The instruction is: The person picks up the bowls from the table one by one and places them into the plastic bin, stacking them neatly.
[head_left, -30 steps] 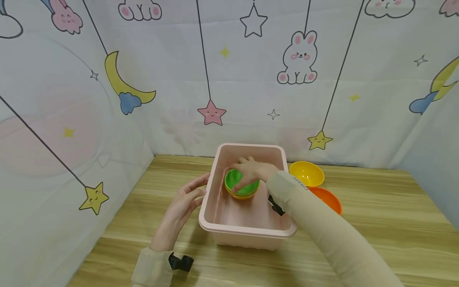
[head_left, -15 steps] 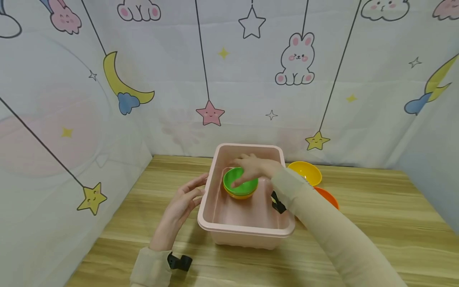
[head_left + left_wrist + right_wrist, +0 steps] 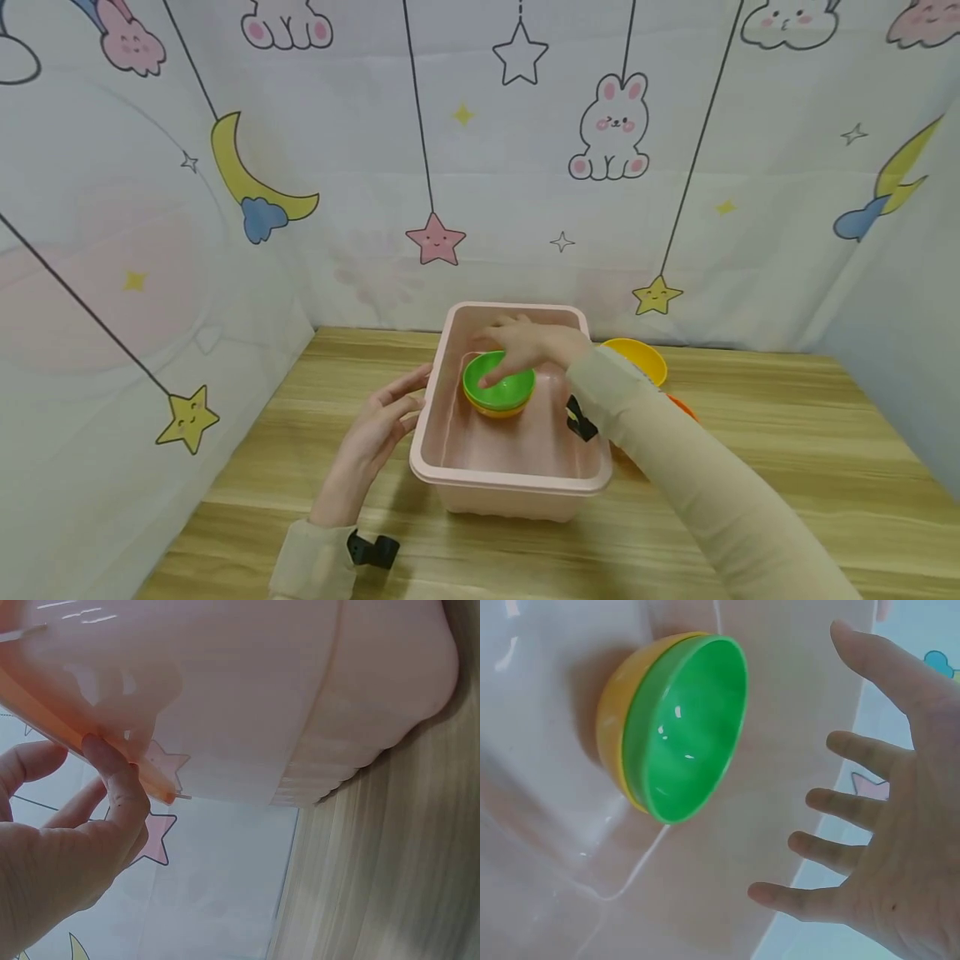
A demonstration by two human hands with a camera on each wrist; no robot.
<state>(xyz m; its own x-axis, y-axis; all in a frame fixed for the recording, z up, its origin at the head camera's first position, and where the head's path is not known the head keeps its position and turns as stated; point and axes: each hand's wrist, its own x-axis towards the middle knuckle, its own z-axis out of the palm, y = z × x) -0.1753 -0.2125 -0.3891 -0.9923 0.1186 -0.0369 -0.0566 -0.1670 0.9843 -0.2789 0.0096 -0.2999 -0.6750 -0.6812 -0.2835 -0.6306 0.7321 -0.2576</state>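
Note:
In the head view, a green bowl (image 3: 497, 390) sits nested in a yellow-orange bowl (image 3: 498, 412) inside a pink plastic bin (image 3: 517, 481). My right hand (image 3: 521, 343) hovers over this stack with fingers spread. The right wrist view shows the palm and fingertips apart from the green bowl (image 3: 694, 727). At the bin's left side, my left hand (image 3: 386, 421) touches the outside of the rim with its fingertips. In the left wrist view, the left hand (image 3: 82, 832) has loosely bent fingers right at the rim's edge.
To the bin's right stand a yellow bowl (image 3: 641, 358) and an orange bowl (image 3: 681, 407), the latter mostly hidden behind my right sleeve (image 3: 675, 467). All this is on a wooden table (image 3: 780, 450), with a printed white curtain (image 3: 510, 192) behind and at the sides.
My right hand has lifted slightly away from the green bowl, which stays in the bin. The left hand keeps its place at the rim. The head view has shifted slightly.

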